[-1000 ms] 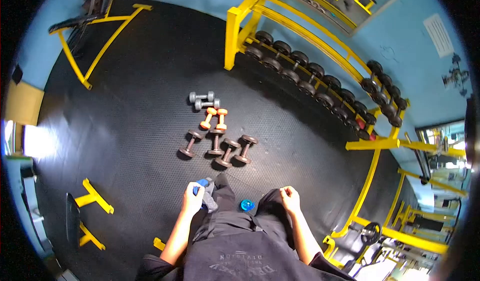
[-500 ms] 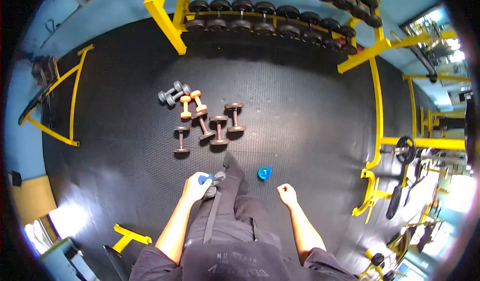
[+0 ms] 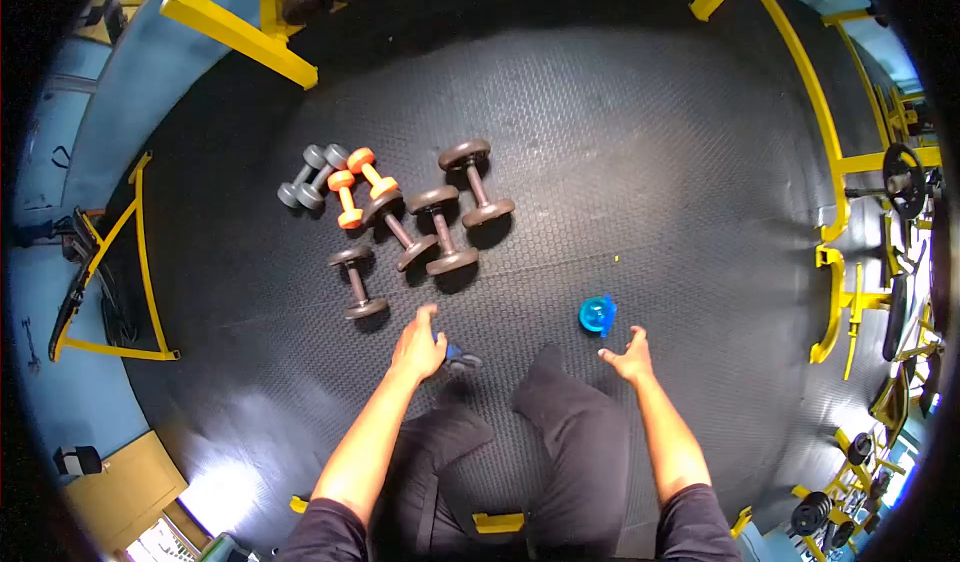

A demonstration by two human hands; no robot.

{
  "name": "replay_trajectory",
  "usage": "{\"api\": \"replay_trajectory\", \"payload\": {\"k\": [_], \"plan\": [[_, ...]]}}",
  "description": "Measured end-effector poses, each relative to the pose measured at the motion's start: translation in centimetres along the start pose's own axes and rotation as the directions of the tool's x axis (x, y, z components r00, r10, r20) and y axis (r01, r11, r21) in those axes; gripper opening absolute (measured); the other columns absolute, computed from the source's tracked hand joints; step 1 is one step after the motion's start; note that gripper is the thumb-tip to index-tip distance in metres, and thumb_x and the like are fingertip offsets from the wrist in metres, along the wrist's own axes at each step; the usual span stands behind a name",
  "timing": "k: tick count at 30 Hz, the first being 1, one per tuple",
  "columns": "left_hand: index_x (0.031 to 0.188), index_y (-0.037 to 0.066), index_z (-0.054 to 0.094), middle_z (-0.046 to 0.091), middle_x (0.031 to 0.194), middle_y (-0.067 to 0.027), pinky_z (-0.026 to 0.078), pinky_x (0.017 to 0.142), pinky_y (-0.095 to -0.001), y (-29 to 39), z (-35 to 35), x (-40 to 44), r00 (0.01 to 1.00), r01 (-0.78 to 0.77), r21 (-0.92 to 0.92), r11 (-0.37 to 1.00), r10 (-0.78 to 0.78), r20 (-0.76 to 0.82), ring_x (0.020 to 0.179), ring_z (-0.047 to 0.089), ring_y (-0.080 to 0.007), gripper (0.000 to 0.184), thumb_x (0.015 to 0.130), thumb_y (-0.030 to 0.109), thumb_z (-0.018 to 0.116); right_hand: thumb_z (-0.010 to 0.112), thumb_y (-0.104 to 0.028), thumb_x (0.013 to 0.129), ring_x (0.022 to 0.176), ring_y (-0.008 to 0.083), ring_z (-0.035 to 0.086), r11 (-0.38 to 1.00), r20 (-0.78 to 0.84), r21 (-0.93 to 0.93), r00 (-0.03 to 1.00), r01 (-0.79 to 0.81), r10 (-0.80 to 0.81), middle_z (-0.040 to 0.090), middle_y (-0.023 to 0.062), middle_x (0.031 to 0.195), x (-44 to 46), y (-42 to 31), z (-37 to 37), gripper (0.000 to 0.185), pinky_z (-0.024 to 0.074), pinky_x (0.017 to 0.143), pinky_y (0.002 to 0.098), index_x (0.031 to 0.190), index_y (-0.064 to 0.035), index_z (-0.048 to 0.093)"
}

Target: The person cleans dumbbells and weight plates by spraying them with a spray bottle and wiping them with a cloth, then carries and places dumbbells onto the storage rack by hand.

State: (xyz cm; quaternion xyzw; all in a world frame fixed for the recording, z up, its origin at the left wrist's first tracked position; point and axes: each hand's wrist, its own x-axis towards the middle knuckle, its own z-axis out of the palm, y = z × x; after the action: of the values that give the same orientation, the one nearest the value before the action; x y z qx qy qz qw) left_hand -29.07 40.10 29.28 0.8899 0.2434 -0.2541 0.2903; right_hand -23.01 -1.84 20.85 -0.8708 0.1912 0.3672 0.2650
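1. Leftmost, around 10 o'clock, we've got grey dumbbells [image 3: 290, 195] lying on the black floor [image 3: 620, 212]. They look solid and rigid, so we'd take them by the middle of the handle.
2. Next over, also near 10, the orange dumbbells [image 3: 349, 219]. Probably our lightest pair going by size, but the short handles don't leave much finger room.
3. Then four brown dumbbells [image 3: 452, 261], spread from 9 round to 12. Chunky round ends, likely heavy and stiff; we'd wrap a full fist centrally so neither end dips.
4. At 7 o'clock is our left hand [image 3: 417, 347], index finger stretched out and thumb held apart from it. We can't tell whether the hidden fingers are gripping anything.
5. Right beside it, near 6, sits a blue-and-grey item [image 3: 462, 359]. Looks soft and light to us, hard to break, best pinched by its thicker part. Whether it touches the hand, we can't say.
6. Over at 4 o'clock, a blue container [image 3: 597, 314] on the floor. Seems like light, smooth plastic, maybe a bit slippery, so we'd go round the sides with thumb and fingers opposed.
7. Furthest right, our right hand [image 3: 630, 359], just off the container's 5 o'clock side, thumb and fingers spread with nothing visible between them.
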Motion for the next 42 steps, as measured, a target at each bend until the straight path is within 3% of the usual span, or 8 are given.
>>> {"api": "replay_trajectory", "payload": {"k": [5, 7, 11, 14, 21, 25, 28, 42], "plan": [[0.146, 0.018, 0.027, 0.052, 0.113, -0.0224, 0.049, 0.093, -0.0467, -2.7, 5.4, 10.7, 1.0, -0.004, 0.271, 0.962, 0.002, 0.009, 0.109, 0.057, -0.0402, 0.079, 0.08, 0.018, 0.071, 0.089, -0.034, 0.062, 0.132, 0.0377, 0.041, 0.996, -0.003, 0.079, 0.999, -0.051, 0.051, 0.039, 0.0255, 0.141, 7.5, 4.2, 6.4, 0.113, 0.0375, 0.107, 0.045, 0.148, -0.0066, 0.022], [0.143, 0.018, 0.032, 0.051, 0.121, -0.0213, 0.05, 0.091, -0.047, -6.0, 8.2, 14.5, 0.993, -0.029, 0.294, 0.956, 0.06, -0.099, 0.109, 0.058, -0.039, 0.077, 0.079, 0.022, 0.075, 0.088, -0.036, 0.063, 0.132, 0.037, 0.039, 0.956, -0.251, 0.039, 0.929, 0.29, -0.272, 0.04, 0.0217, 0.142, 9.0, 5.8, 9.6, 0.11, 0.0342, 0.108, 0.0472, 0.148, -0.0068, 0.025], [0.109, 0.009, 0.052, 0.065, 0.101, -0.0151, 0.052, 0.079, -0.0471, -8.8, 10.9, 19.2, 0.938, -0.213, 0.321, 0.923, 0.285, -0.197, 0.093, 0.065, -0.0361, 0.049, 0.08, 0.043, 0.073, 0.08, -0.032, 0.074, 0.129, 0.0354, 0.043, 0.835, -0.521, -0.044, 0.701, 0.548, -0.487, 0.052, 0.0149, 0.133, 12.5, 7.6, 14.6, 0.065, 0.0337, 0.107, 0.0464, 0.128, -0.0052, 0.055], [0.105, 0.006, 0.053, 0.066, 0.095, -0.0173, 0.051, 0.076, -0.049, -9.5, 11.4, 19.2, 0.899, -0.291, 0.317, 0.903, 0.372, -0.232, 0.089, 0.066, -0.0373, 0.047, 0.08, 0.042, 0.072, 0.074, -0.025, 0.08, 0.123, 0.0355, 0.049, 0.741, -0.58, -0.035, 0.59, 0.671, -0.562, 0.06, 0.0148, 0.124, 14.9, 8.2, 16.1, 0.047, 0.0362, 0.105, 0.046, 0.119, -0.0029, 0.062], [0.101, 0.003, 0.057, 0.068, 0.092, -0.02, 0.052, 0.077, -0.0485, -9.8, 11.3, 16.9, 0.889, -0.351, 0.342, 0.871, 0.426, -0.171, 0.088, 0.067, -0.0383, 0.049, 0.082, 0.047, 0.069, 0.07, -0.025, 0.084, 0.114, 0.0348, 0.054, 0.806, -0.692, -0.036, 0.567, 0.591, -0.447, 0.063, 0.0155, 0.114, 13.6, 8.0, 17.4, 0.035, 0.0401, 0.101, 0.0434, 0.112, -0.0047, 0.065], [0.099, 0.002, 0.059, 0.068, 0.095, -0.0213, 0.052, 0.078, -0.0489, -8.7, 10.2, 12.5, 0.925, -0.321, 0.302, 0.898, 0.366, -0.103, 0.089, 0.066, -0.0389, 0.05, 0.081, 0.047, 0.069, 0.068, -0.025, 0.086, 0.101, 0.0324, 0.056, 0.798, -0.656, 0.254, 0.704, 0.547, -0.274, 0.063, 0.0129, 0.098, 13.7, 9.1, 16.6, 0.02, 0.0428, 0.089, 0.0422, 0.094, -0.0069, 0.064], [0.102, 0.002, 0.059, 0.068, 0.097, -0.021, 0.052, 0.081, -0.0486, -9.3, 9.4, 10.8, 0.927, -0.326, 0.312, 0.892, 0.366, -0.08, 0.093, 0.066, -0.0381, 0.051, 0.08, 0.047, 0.07, 0.068, -0.025, 0.086, 0.104, 0.0323, 0.056, 0.829, -0.66, 0.145, 0.677, 0.54, -0.325, 0.063, 0.0119, 0.101, 13.4, 8.3, 16.7, 0.022, 0.0427, 0.091, 0.0417, 0.097, -0.0065, 0.065], [0.111, 0.01, 0.066, 0.069, 0.098, -0.0185, 0.051, 0.083, -0.047, -6.9, 7.7, 6.4, 0.789, -0.513, 0.289, 0.808, 0.312, 0.53, 0.095, 0.066, -0.037, 0.055, 0.08, 0.055, 0.068, 0.067, -0.033, 0.086, 0.113, 0.0309, 0.053, 0.911, -0.658, 0.027, 0.694, 0.411, -0.293, 0.062, 0.0109, 0.112, 12.8, 6.2, 16.7, 0.034, 0.0397, 0.095, 0.0459, 0.11, -0.0086, 0.064]]}}
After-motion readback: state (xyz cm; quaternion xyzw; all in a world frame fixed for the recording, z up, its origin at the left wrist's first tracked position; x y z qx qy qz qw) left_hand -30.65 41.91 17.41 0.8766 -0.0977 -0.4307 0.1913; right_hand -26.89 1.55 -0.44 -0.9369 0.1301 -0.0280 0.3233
